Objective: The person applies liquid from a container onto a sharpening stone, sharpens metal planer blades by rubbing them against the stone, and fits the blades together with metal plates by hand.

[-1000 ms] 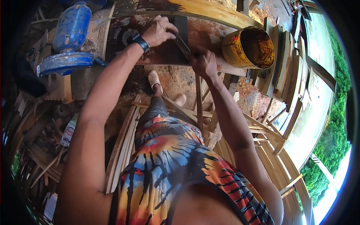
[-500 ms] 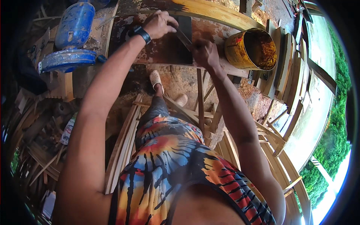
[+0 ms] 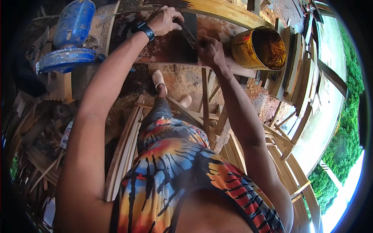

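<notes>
A narrow, flat dark strip (image 3: pixel 187 35), like a blade or bar, slants between my two hands over the bench. My left hand (image 3: pixel 166 21), with a dark watch on the wrist, pinches its far end between thumb and fingers. Curled around the nearer end is my right hand (image 3: pixel 211 50), which hides that part of the strip. Below both hands lies a smooth dark sheet (image 3: pixel 188 52) on the worn reddish-brown bench top (image 3: pixel 149 52).
A yellow bucket (image 3: pixel 241 48), stained inside, stands right of my right hand. On the left is a blue machine with a rounded housing (image 3: pixel 75 25). A long wooden board (image 3: pixel 225 11) runs along the far side. Stacked planks (image 3: pixel 297 70) rise at the right.
Both hands keep their hold on the strip, with only a slight shift in its position. The whole view has moved a little, so the bench and bucket sit slightly higher and further left.
</notes>
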`<control>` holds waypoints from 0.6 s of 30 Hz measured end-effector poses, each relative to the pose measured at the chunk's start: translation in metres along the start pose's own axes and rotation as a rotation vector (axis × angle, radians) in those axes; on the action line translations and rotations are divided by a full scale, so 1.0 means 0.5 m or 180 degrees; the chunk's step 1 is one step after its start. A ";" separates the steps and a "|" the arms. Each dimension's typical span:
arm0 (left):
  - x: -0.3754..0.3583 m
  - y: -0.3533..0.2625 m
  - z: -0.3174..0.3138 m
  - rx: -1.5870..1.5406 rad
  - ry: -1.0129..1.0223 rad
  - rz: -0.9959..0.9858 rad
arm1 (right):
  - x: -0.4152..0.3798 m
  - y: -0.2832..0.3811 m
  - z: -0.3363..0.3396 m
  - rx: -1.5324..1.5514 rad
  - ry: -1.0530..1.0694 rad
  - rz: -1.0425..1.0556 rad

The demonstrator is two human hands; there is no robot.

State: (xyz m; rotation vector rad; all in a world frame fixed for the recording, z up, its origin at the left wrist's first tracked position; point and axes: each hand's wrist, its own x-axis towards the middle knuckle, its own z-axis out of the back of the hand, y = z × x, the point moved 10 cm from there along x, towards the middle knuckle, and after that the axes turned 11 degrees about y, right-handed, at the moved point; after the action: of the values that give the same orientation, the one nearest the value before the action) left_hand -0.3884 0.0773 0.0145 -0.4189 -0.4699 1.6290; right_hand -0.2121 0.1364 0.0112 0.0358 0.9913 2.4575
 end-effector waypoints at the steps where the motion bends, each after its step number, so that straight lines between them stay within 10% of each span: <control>1: -0.003 -0.007 0.001 0.0024 -0.0045 -0.0037 | -0.004 0.000 0.001 -0.0011 0.0008 -0.0017; 18: -0.065 -0.144 -0.022 0.0103 -0.0188 0.0000 | -0.137 -0.001 0.021 -0.0125 0.0069 0.0000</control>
State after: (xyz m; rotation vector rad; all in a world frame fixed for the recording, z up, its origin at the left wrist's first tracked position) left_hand -0.3187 0.0521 0.0434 -0.3473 -0.4872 1.6503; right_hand -0.1496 0.1128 0.0291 -0.0039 0.9518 2.4814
